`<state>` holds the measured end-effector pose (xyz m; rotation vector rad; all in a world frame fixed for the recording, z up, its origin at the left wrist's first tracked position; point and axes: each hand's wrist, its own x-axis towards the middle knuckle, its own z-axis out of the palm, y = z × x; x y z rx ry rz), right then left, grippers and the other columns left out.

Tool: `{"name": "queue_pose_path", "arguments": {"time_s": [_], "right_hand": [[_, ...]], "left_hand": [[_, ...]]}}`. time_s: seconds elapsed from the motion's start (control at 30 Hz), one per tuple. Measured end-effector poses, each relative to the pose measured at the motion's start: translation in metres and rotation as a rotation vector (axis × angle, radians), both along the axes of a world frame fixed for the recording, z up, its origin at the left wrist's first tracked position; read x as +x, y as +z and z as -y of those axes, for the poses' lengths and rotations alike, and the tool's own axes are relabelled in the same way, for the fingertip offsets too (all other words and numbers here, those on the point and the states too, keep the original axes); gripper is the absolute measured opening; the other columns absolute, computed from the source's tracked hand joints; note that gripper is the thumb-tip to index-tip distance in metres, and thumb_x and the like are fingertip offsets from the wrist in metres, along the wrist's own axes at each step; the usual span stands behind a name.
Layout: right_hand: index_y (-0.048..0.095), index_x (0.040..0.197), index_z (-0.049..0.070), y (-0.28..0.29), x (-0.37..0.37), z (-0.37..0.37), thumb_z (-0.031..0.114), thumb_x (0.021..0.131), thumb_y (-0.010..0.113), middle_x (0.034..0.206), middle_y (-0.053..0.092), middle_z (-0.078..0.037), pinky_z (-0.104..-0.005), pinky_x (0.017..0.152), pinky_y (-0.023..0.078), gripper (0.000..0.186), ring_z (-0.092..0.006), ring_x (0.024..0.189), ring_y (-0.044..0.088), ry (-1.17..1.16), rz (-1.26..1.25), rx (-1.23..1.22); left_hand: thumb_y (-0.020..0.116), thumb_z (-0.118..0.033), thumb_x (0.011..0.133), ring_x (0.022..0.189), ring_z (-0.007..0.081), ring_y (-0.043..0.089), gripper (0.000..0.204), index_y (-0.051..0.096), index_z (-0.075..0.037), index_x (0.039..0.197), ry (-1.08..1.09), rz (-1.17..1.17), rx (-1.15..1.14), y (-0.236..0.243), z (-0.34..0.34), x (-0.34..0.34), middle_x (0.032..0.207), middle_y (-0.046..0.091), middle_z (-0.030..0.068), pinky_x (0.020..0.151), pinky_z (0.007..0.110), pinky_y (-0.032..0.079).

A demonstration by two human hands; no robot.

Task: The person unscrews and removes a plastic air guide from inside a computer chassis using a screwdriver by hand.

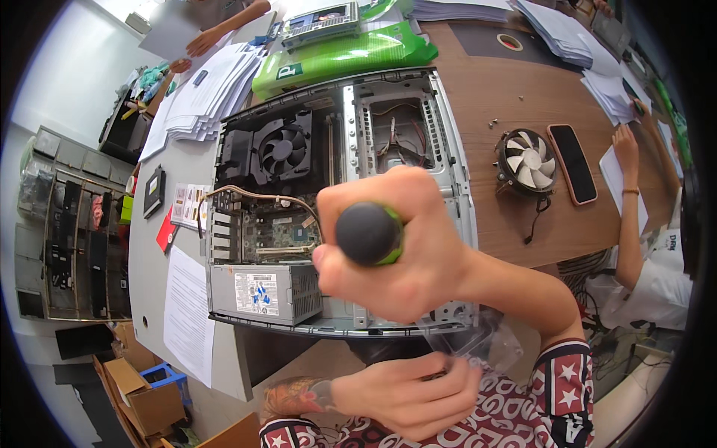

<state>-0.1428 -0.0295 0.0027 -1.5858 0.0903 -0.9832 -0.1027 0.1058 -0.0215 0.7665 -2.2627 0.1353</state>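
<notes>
My right hand (407,257) is closed round a screwdriver (368,233), its black and green handle seen end-on; hand and handle hide its shaft and tip. Below it lies an opened desktop computer case (347,142). Inside the case are a black fan and shroud (282,149), a circuit board (280,233) and a silver power supply (261,293). Near my lap, my left hand (411,396) has its fingers bent at a clear plastic package (489,345), seemingly gripping its lower edge; the fingertips are partly blurred.
A fan cooler (527,160) and a phone (573,164) lie right of the case, with small screws (493,122) nearby. Behind it are a green plastic bag (343,56) and paper stacks (205,93). Other people's arms (627,160) reach in at the right and far left.
</notes>
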Motion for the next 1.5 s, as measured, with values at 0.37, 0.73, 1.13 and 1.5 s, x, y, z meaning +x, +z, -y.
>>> {"name": "queue_pose_path", "arguments": {"time_s": [0.37, 0.73, 1.13, 1.5], "right_hand": [[0.039, 0.056, 0.002, 0.001, -0.013, 0.015, -0.001, 0.070, 0.058, 0.046, 0.040, 0.000, -0.0269, 0.039, 0.022, 0.024, -0.0066, 0.041, 0.030, 0.077, -0.124, 0.175], [0.040, 0.051, 0.004, -0.003, -0.004, 0.015, -0.002, 0.061, 0.059, 0.043, 0.036, -0.001, -0.0281, 0.037, 0.023, 0.023, -0.0128, 0.035, 0.032, 0.210, 0.016, -0.008], [0.044, 0.051, 0.000, -0.004, 0.015, 0.009, 0.008, 0.067, 0.062, 0.046, 0.042, -0.013, -0.0361, 0.042, 0.036, 0.026, -0.0282, 0.039, 0.038, 0.375, 0.036, 0.044], [0.044, 0.051, -0.003, -0.004, 0.008, 0.021, 0.008, 0.070, 0.058, 0.045, 0.044, -0.015, -0.0356, 0.042, 0.039, 0.026, -0.0276, 0.038, 0.042, 0.424, 0.042, 0.180]], "left_hand": [[0.075, -0.008, 0.069, 0.088, 0.0155, 0.059, 0.015, 0.066, -0.017, 0.078, 0.378, 0.092, 0.086, 0.003, -0.071, 0.087, 0.092, 0.067, -0.0023, 0.066, 0.031, 0.038], [0.074, -0.008, 0.067, 0.084, 0.0168, 0.057, 0.019, 0.063, -0.020, 0.077, 0.582, 0.160, -0.018, 0.015, -0.063, 0.113, 0.085, 0.068, -0.0019, 0.056, 0.030, 0.033], [0.060, -0.011, 0.083, 0.081, 0.0170, 0.063, 0.003, 0.062, -0.010, 0.085, -0.165, 0.143, 0.089, -0.002, 0.003, 0.010, 0.093, 0.067, 0.0051, 0.072, 0.032, 0.043], [0.068, -0.020, 0.074, 0.078, 0.0204, 0.056, 0.012, 0.063, -0.021, 0.085, 0.645, -0.166, -0.117, -0.025, -0.072, 0.043, 0.088, 0.060, 0.0054, 0.064, 0.034, 0.040]]}}
